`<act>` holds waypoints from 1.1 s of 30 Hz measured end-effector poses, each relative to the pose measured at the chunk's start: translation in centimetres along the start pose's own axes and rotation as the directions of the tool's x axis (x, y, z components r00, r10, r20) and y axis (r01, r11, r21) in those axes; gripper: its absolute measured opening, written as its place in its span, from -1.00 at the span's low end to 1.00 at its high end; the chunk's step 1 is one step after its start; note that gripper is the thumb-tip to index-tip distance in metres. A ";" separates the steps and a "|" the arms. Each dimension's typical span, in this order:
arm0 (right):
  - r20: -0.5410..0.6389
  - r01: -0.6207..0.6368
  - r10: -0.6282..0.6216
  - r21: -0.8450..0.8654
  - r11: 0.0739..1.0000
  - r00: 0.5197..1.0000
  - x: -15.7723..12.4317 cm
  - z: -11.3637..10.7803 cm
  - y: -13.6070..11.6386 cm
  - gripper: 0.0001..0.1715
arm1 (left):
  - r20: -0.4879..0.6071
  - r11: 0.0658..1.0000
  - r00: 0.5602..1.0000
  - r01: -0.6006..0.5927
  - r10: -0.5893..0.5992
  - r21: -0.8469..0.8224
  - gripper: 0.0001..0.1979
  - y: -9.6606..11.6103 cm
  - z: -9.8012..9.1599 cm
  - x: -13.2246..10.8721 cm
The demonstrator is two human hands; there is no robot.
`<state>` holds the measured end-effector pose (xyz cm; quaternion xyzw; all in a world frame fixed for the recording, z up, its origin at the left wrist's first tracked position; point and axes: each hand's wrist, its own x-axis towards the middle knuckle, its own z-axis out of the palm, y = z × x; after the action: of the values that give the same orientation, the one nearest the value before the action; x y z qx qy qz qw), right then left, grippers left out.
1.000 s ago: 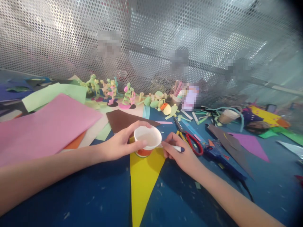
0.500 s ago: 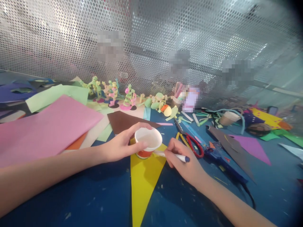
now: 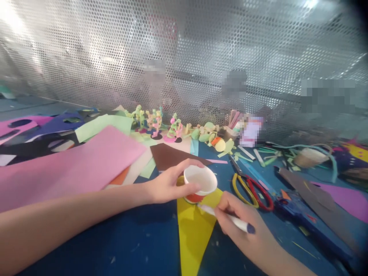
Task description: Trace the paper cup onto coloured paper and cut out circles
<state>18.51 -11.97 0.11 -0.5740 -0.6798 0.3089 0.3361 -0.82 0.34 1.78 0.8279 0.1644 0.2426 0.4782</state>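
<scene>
My left hand (image 3: 169, 183) is closed round a small white cup (image 3: 202, 177) with a red band low on its side. The cup's open mouth tips toward me, and its base rests on or just over a pointed yellow sheet (image 3: 195, 230). Between the fingers of my right hand (image 3: 240, 216) is a white marker (image 3: 240, 223), its dark blue end toward me and its tip close to the cup's base. Whether the tip touches the sheet or the cup, I cannot tell. Scissors (image 3: 253, 189) with one yellow and one red handle lie just beyond my right hand.
A blue glue gun (image 3: 310, 218) and a grey-brown sheet (image 3: 313, 199) lie at the right. Pink sheets (image 3: 86, 165) cover the left side, with a brown piece (image 3: 169, 155) behind the cup. Small paper figures (image 3: 174, 128) stand at the back before a perforated metal screen (image 3: 115, 50).
The view has swung left, so things sit farther right in the picture. My right hand and the marker have moved slightly toward me relative to the cup. Both holds are unchanged.
</scene>
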 end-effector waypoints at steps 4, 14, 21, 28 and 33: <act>-0.058 -0.101 0.114 0.186 0.977 0.992 0.6 -0.8 0.1 -0.71 | -0.030 0.999 0.999 0.009 -0.010 -0.043 -0.42 -0.2 0.2 0.0; -0.152 -0.070 0.246 0.703 0.707 0.957 2.3 -3.3 1.6 -0.58 | -0.041 1.000 0.999 0.007 -0.008 -0.019 -0.47 -0.8 0.3 0.0; -0.327 -0.124 0.267 0.400 0.908 0.907 3.8 -4.2 0.4 -0.51 | -0.034 0.993 0.997 -0.063 0.067 0.104 -0.50 -0.5 -0.2 0.2; -0.145 -0.172 0.229 0.327 0.929 0.962 10.1 -4.9 -0.9 -0.58 | -0.027 0.973 0.998 -0.045 0.052 0.227 -0.46 -0.6 -0.9 0.3; 0.109 -0.305 0.284 0.320 0.897 0.952 14.4 -3.0 -0.7 -0.47 | -0.047 0.965 0.998 -0.021 0.035 0.261 -0.47 -0.3 -0.9 0.2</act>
<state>18.88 2.26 3.91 -0.5956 -0.5329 0.4835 0.3570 -1.22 1.25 1.92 0.8793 0.1952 0.2468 0.3576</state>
